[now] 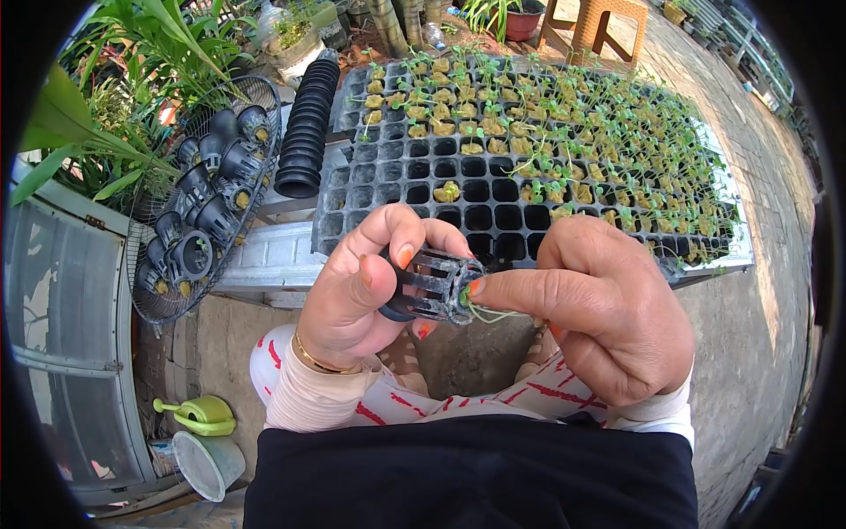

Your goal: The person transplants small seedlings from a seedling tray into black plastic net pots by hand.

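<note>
Left hand (357,295) fingers gripping small black slotted plastic net cup (429,284), right hand (599,309) fingers pinching pale seedling roots (492,313) at its end, black plastic seedling tray (493,167) on grey metal table (273,256), paved outdoor yard (758,326).

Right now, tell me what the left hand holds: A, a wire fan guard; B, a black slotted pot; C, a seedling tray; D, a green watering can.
B: the left hand grips the black slotted pot, while the right hand pinches a seedling at its end.
</note>
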A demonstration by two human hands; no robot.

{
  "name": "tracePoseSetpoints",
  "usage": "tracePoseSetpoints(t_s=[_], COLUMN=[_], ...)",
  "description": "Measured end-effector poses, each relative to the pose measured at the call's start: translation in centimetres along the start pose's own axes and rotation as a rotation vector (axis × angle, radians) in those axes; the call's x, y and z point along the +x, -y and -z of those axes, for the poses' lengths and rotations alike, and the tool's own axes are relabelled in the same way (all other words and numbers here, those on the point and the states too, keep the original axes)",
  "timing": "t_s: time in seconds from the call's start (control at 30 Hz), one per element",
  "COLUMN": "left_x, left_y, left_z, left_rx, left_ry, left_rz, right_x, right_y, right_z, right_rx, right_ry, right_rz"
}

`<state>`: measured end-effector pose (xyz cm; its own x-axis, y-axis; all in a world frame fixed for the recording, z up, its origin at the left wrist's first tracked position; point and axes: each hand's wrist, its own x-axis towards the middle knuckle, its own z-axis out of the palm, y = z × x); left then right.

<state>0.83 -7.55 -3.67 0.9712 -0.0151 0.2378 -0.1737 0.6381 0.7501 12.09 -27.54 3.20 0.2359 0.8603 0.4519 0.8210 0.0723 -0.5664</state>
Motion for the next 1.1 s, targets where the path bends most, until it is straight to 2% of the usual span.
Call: tracePoseSetpoints(t_s=[0.37, 0.43, 0.63, 0.7, 1.1], left_x=[-0.1, 0.0, 0.1, 0.0, -0.1], left_y=[0.2, 0.0, 0.2, 0.2, -0.2], left_z=[-0.3, -0.7, -0.8, -0.9, -1.2], left_rx=[0.031, -0.049, -0.009, -0.015, 0.075], left_ry=[-0.033, -0.081, -0.104, -0.1, -0.074], left_rz=[-0.016, 0.018, 0.012, 0.02, 0.006], right_x=[-0.2, -0.2, 0.0, 0.0, 0.3], right_y=[-0.5, -0.6, -0.5, -0.5, -0.1], right_z=[0.5, 0.5, -0.1, -0.3, -0.8], right_rx=[0.028, 0.014, 0.046, 0.032, 0.025], right_ry=[-0.051, -0.06, -0.203, -0.225, -0.187], right_rz=[0.02, 0.01, -0.003, 0.05, 0.087])
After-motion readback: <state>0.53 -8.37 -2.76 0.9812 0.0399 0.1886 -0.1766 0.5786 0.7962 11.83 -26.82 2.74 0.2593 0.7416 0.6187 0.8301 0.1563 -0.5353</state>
